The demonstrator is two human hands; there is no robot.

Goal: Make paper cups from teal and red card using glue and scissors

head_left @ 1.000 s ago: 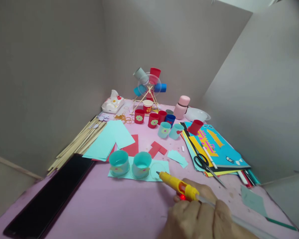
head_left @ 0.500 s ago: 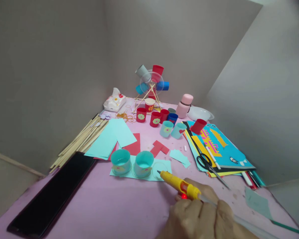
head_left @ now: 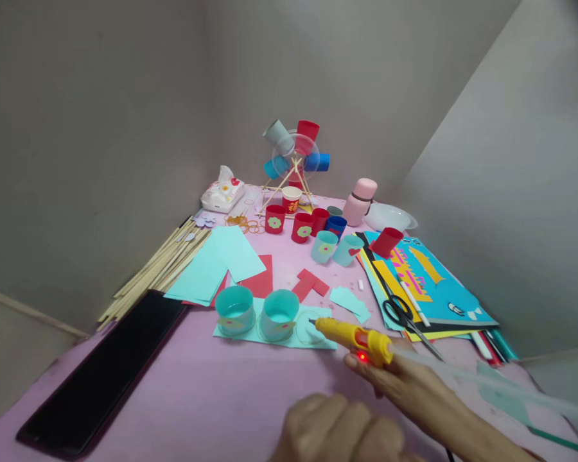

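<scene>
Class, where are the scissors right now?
In the head view, right of the yellow glue gun, the black-handled scissors lie partly on the colored paper stack.

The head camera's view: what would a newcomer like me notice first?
Probably the yellow glue gun with its glowing red light, held in the right hand, its tip near the circle on the turquoise paper strip. Next, perhaps, the model wheel with colourful cylinders at the back of the table. Then the two turquoise cups standing on the strip, left of the tip.
</scene>
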